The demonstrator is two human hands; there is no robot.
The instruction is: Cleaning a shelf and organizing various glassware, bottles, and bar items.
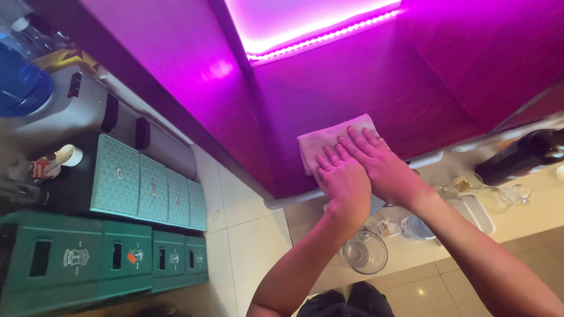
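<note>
Nearest to us, at the bottom edge, our dark trousers (346, 302) show above a pale tiled floor (247, 235), and our two forearms rise from there toward the counter. Just beyond, on a lower cream shelf (411, 252), stand a clear glass bowl (365, 252), small glassware (514, 194) and a dark bottle (523, 155) lying to the right, tucked under the counter's lip where they sit out of the way of the wiping surface. To the left, green plastic crates (100, 258) are stacked in a row along the floor, with teal boxes (147, 185) lined up behind them and a water dispenser with its blue jug (20, 82) at the far left. Farther on, our left hand (346, 182) and right hand (382, 164) lie side by side, the left partly over the right, both flat on a folded pale cloth (326, 141). The fingers are stretched out and held close together, pressing down on the cloth and gripping nothing, so that the palms' weight holds it against the wood. The cloth rests on the near part of a dark wooden counter top (364, 82). Farthest away, a strip light (323, 38) runs along the counter's far edge and washes the wood in magenta.
</note>
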